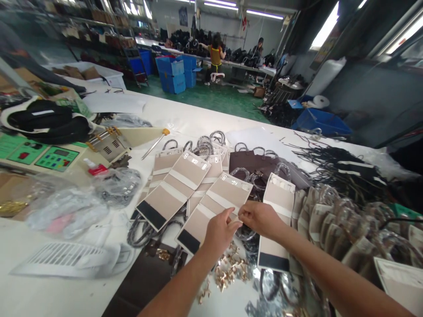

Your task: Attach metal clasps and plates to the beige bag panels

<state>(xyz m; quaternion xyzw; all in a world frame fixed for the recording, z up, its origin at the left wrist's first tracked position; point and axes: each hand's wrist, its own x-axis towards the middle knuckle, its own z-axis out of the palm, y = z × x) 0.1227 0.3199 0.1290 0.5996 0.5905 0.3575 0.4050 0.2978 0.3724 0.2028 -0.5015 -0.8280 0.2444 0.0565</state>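
My left hand (218, 229) and my right hand (259, 215) meet over the table, fingertips pinched close together. Whatever they hold is too small or hidden to name. Just behind the fingers lies a beige bag panel (216, 196) with a pale strip, a black end and a small metal fitting. A second beige panel (175, 187) overlaps others to the left. Another panel (276, 229) lies beside my right wrist, partly covered by the forearm. Below my hands is a loose heap of gold-coloured metal fittings (228, 268). Plastic-wrapped handles (140, 233) show around the panels.
Dark brown bag pieces (264, 163) lie behind the panels. Many beige bags (325, 220) stand in a row at right, near dark straps (343, 163). At left are a machine with green panels (56, 156), plastic bags (72, 215) and a screwdriver (155, 144). A co-worker (216, 53) is far off.
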